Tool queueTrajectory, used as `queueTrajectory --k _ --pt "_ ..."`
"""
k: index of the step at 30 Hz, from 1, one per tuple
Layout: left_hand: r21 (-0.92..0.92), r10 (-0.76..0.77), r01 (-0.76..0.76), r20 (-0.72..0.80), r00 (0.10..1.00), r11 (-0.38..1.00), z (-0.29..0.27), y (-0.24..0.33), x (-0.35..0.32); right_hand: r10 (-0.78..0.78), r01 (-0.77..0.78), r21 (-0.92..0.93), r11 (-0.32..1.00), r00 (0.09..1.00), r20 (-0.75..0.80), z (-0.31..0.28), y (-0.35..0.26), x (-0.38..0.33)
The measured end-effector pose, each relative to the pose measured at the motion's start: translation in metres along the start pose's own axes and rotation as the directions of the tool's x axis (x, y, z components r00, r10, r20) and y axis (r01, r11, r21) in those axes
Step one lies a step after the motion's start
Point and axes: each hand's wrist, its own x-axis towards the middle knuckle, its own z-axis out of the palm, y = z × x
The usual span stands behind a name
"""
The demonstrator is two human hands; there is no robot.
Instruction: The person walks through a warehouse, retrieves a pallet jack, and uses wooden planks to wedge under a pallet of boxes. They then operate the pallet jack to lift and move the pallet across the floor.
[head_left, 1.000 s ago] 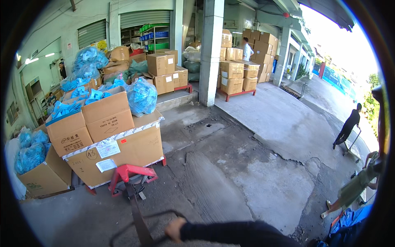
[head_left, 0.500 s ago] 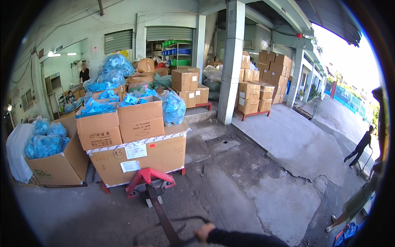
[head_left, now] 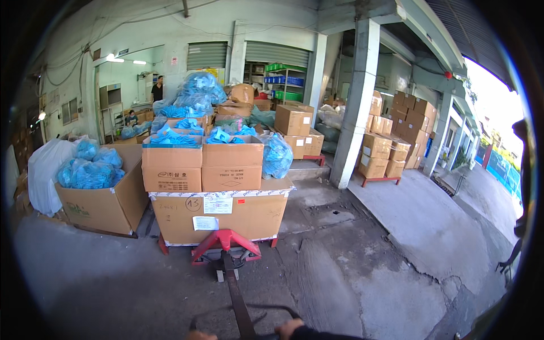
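Observation:
My right hand point(head_left: 289, 328) is closed round the right side of the looped handle point(head_left: 265, 306) of a pallet jack. At the lower edge my left hand point(head_left: 202, 335) shows only in part, closed at the left side of that handle. The dark shaft point(head_left: 238, 300) runs forward to the jack's red body point(head_left: 226, 240). Beyond it stands a large, low carton point(head_left: 184, 218) on red feet, with papers stuck to its front. Two smaller open cartons, a left one point(head_left: 171, 173) and a right one point(head_left: 232, 166), sit on top, filled with blue pieces.
Left of the load is an open carton point(head_left: 107, 207) of blue bags, beside a white plastic bag point(head_left: 50, 175). A concrete pillar point(head_left: 357, 107) rises behind to the right. Stacked boxes point(head_left: 375, 153) stand on a red pallet. Cracked concrete point(head_left: 396, 294) lies at right. A person point(head_left: 157, 89) stands far back.
The view has swung left, so the load and pillar sit farther right. My left hand has come into sight at the handle. The walking person at right is no longer seen.

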Motion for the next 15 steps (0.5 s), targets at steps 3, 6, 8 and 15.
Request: queueTrajectory --k 3,6,8,15 --pt "-0.09 -0.055 0.029 -0.302 0.952 0.996 -0.08 -0.057 0.084 -0.011 0.02 0.013 1.0 0.866 -0.5 -0.121 0.057 0.051" --pt "-0.041 -0.066 0.057 -0.295 0.953 0.998 -0.115 -0.086 0.119 -0.024 0.013 -0.031 0.999 0.919 -0.394 -0.171 0.077 0.074" --pt "0.075 -0.006 0.037 -0.385 0.923 0.996 -0.082 -0.063 0.087 -0.051 0.034 -0.044 0.998 0.88 -0.472 -0.125 0.058 0.053" --pt "-0.158 -0.064 0.048 -0.095 0.993 0.986 0.023 0.022 -0.021 -0.053 0.034 0.083 0.996 0.972 0.231 0.017 -0.008 0.001"
